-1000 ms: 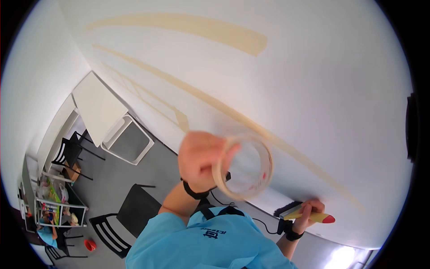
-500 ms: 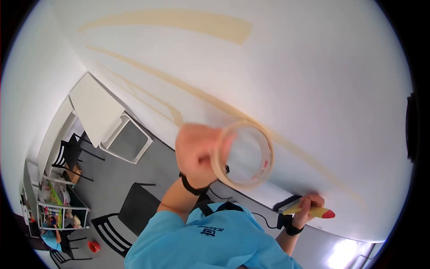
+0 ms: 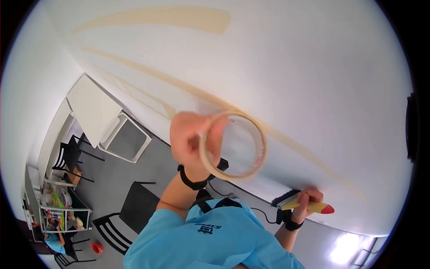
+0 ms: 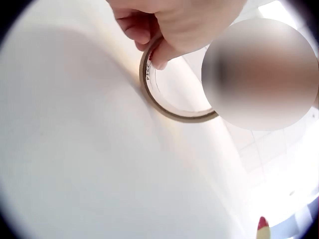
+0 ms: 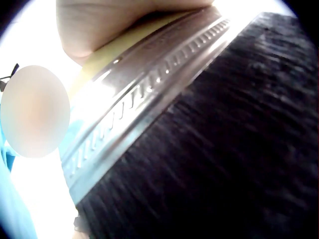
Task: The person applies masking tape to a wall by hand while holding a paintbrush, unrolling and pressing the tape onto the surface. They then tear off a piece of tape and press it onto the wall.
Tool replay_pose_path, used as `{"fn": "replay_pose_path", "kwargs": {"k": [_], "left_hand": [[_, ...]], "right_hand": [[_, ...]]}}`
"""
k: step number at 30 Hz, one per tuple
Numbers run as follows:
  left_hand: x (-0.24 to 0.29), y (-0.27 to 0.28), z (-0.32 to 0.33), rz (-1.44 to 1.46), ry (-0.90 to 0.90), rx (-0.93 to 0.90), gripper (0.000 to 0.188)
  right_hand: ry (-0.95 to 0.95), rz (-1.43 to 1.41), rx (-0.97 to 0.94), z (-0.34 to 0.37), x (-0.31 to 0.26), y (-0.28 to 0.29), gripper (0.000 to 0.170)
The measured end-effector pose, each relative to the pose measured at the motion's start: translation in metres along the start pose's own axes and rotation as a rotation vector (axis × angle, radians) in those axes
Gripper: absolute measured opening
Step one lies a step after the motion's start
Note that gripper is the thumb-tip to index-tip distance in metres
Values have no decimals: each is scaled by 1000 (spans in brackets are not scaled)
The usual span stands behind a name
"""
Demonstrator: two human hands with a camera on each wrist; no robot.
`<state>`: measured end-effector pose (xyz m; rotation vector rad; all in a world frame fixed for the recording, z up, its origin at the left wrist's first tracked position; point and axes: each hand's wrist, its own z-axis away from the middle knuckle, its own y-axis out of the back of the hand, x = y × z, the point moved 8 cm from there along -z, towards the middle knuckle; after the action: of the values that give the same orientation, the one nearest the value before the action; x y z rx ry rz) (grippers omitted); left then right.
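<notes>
My left hand (image 3: 192,139) pinches the rim of a beige tape roll (image 3: 261,145), thumb inside the ring; in the left wrist view, this hand (image 4: 184,20) grips the same roll (image 4: 184,118) close to the white wall. Behind the roll runs a long tan strip (image 3: 197,92) on the wall; whether they touch is unclear. At lower right, my right hand (image 3: 309,204) holds a wide brush by its yellow, red-tipped handle (image 3: 319,207), dark bristles (image 3: 284,197) pointing left. The right wrist view shows its metal ferrule (image 5: 149,82) and black bristles (image 5: 224,139) up close.
More tan strips (image 3: 179,16) mark the wall (image 3: 313,67). Leftward stand a white folded table (image 3: 94,110), a black chair (image 3: 141,206) and a rack (image 3: 67,217) with assorted items. A red object (image 3: 96,247) lies on the grey floor (image 3: 168,166).
In the head view, my left hand and the roll have moved up and slightly left, still together. The wall strips have shifted left with the view. The brush remains gripped, slightly higher in the picture.
</notes>
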<state>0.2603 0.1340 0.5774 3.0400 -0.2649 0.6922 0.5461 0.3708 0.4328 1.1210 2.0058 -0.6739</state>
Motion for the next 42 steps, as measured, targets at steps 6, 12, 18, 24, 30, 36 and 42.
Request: {"fn": "replay_pose_path", "kwargs": {"k": [6,12,18,24,30,36,42], "left_hand": [[32,-2,10,57,-245,32,20],[-29,-10,15,101,322,196,31],[43,-8,13,135,-328,-91,37],[-4,-13,9,39,33,139,36],[-6,-11,10,129,160,162,36],[50,-24,17,362,-294,23,30],[-13,-31,13,213,181,133,36]], "right_hand": [[12,-1,-17,0,0,1,14],[26,-20,-22,-4,-2,-3,13],[35,-21,-37,-5,-2,-3,13],[7,-9,-34,-3,-2,-2,13],[0,-23,-26,-1,-1,-1,13],[14,1,-22,-2,0,-2,12],[32,19,-22,-3,-2,-4,9]]}}
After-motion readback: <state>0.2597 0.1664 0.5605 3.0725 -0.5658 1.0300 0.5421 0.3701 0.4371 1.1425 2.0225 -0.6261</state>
